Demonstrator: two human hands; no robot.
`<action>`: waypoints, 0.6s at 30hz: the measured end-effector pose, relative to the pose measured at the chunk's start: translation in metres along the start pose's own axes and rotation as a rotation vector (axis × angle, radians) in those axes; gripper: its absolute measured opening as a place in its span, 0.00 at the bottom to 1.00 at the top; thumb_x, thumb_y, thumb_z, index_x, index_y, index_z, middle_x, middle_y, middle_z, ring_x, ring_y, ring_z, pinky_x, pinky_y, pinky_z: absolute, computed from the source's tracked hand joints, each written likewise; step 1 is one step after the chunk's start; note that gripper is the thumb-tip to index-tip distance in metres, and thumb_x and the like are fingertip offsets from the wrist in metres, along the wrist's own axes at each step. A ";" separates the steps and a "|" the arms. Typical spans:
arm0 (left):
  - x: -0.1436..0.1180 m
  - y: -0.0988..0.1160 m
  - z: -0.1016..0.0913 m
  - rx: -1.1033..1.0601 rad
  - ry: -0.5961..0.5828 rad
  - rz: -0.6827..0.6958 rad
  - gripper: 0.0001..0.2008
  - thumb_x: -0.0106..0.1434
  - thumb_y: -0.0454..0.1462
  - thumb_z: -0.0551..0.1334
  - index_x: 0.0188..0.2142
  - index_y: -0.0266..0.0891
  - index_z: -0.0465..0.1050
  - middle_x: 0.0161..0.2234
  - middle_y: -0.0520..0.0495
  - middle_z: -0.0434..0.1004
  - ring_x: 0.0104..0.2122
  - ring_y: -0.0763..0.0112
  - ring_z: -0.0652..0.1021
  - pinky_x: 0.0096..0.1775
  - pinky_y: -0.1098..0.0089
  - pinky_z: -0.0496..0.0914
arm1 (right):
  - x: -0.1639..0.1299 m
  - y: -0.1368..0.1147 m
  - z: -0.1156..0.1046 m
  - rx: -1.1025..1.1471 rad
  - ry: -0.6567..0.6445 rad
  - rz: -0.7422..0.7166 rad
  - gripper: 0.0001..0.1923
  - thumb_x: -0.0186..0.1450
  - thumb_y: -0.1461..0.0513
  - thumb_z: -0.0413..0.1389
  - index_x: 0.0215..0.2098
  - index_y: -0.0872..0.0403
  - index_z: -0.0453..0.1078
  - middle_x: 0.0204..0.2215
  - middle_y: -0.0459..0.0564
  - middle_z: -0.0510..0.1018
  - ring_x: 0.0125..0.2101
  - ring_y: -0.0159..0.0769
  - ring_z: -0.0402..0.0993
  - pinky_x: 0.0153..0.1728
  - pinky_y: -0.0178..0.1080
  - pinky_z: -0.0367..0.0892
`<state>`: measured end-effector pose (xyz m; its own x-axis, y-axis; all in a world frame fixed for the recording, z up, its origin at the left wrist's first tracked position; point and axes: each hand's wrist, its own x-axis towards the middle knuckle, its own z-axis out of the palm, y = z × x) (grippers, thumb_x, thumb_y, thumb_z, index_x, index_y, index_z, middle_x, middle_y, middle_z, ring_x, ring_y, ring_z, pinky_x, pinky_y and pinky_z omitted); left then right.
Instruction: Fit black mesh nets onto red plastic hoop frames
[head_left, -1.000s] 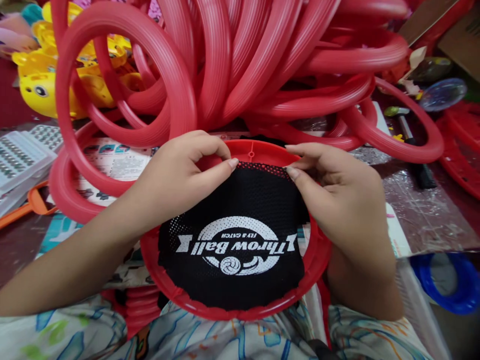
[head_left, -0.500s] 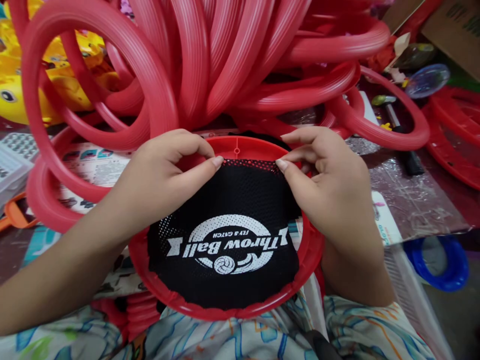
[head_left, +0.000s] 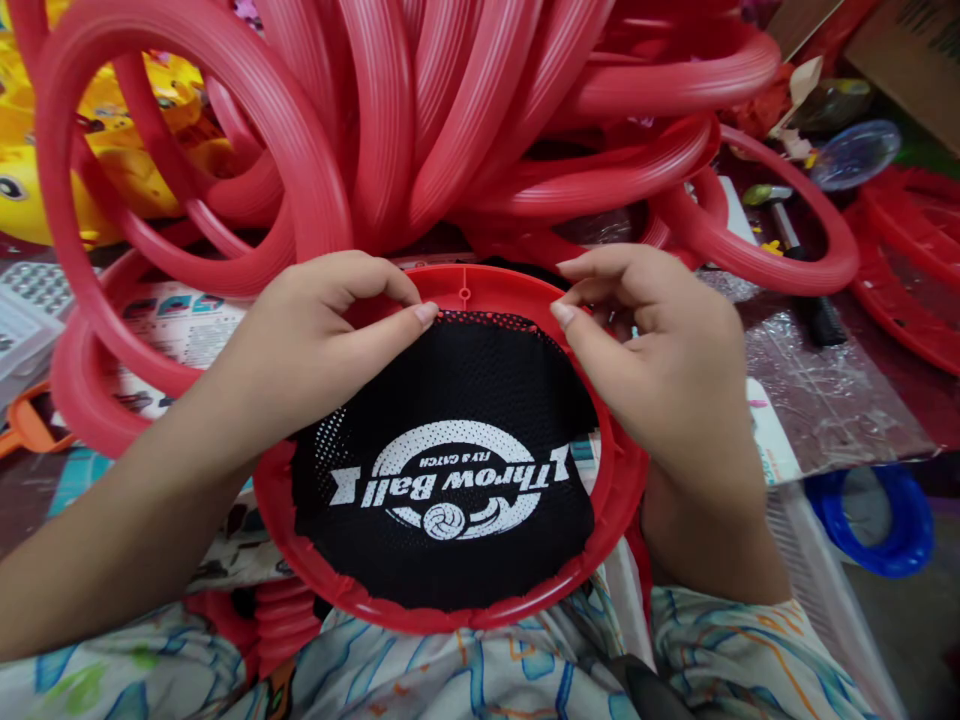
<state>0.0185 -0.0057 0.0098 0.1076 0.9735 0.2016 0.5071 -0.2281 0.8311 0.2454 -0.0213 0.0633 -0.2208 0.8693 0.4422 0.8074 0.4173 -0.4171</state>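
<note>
My L hand [head_left: 319, 335] pinches black mesh [head_left: 442, 380] edge inside red frame [head_left: 487, 287] by my lap; R hand [head_left: 652, 350] narrow nr rim, can't tell if gripping. L boxes [head_left: 31, 325] w/ metal pcs [head_left: 41, 286].

I'm in a toy workshop, it seems: a heap of red rings [head_left: 480, 130] crowds my desk [head_left: 874, 335], yellow animal-shaped shells [head_left: 34, 215] left of the heap, a black-handled tool [head_left: 821, 320] and red frames [head_left: 892, 240] right of it
</note>
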 end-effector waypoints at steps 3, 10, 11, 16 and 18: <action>-0.001 0.004 -0.014 0.081 -0.017 -0.083 0.11 0.63 0.44 0.62 0.33 0.38 0.76 0.28 0.54 0.75 0.27 0.75 0.70 0.34 0.71 0.64 | -0.005 -0.008 -0.015 0.072 -0.053 -0.016 0.03 0.66 0.64 0.60 0.38 0.50 0.74 0.27 0.42 0.80 0.24 0.29 0.73 0.24 0.34 0.66; -0.004 0.007 -0.041 0.242 0.104 -0.100 0.15 0.62 0.47 0.60 0.33 0.38 0.76 0.25 0.54 0.72 0.26 0.76 0.68 0.29 0.73 0.60 | -0.024 -0.032 -0.002 -0.382 -0.557 -0.180 0.16 0.73 0.58 0.49 0.32 0.57 0.71 0.28 0.55 0.79 0.27 0.41 0.75 0.26 0.40 0.60; -0.006 0.008 -0.041 0.274 0.119 -0.094 0.15 0.63 0.47 0.60 0.33 0.38 0.76 0.25 0.54 0.72 0.26 0.76 0.68 0.29 0.73 0.59 | -0.025 -0.033 0.003 -0.418 -0.565 -0.181 0.15 0.74 0.59 0.48 0.34 0.57 0.71 0.30 0.56 0.78 0.28 0.43 0.75 0.26 0.41 0.60; -0.019 0.000 -0.043 0.314 0.109 -0.213 0.14 0.63 0.48 0.60 0.35 0.40 0.74 0.27 0.53 0.73 0.28 0.73 0.69 0.30 0.71 0.62 | -0.022 -0.025 0.019 -0.293 -0.443 -0.283 0.08 0.71 0.67 0.49 0.36 0.58 0.68 0.27 0.52 0.74 0.29 0.40 0.71 0.31 0.40 0.61; -0.021 -0.011 -0.046 0.285 0.052 -0.245 0.13 0.62 0.48 0.61 0.36 0.40 0.72 0.28 0.52 0.74 0.28 0.73 0.70 0.29 0.72 0.64 | -0.019 -0.020 0.022 -0.233 -0.399 -0.276 0.07 0.68 0.71 0.50 0.35 0.57 0.67 0.29 0.52 0.74 0.31 0.39 0.70 0.34 0.39 0.62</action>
<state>-0.0292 -0.0242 0.0204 -0.0861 0.9952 0.0472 0.7310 0.0310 0.6817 0.2217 -0.0407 0.0456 -0.5960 0.7878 0.1558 0.7800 0.6140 -0.1210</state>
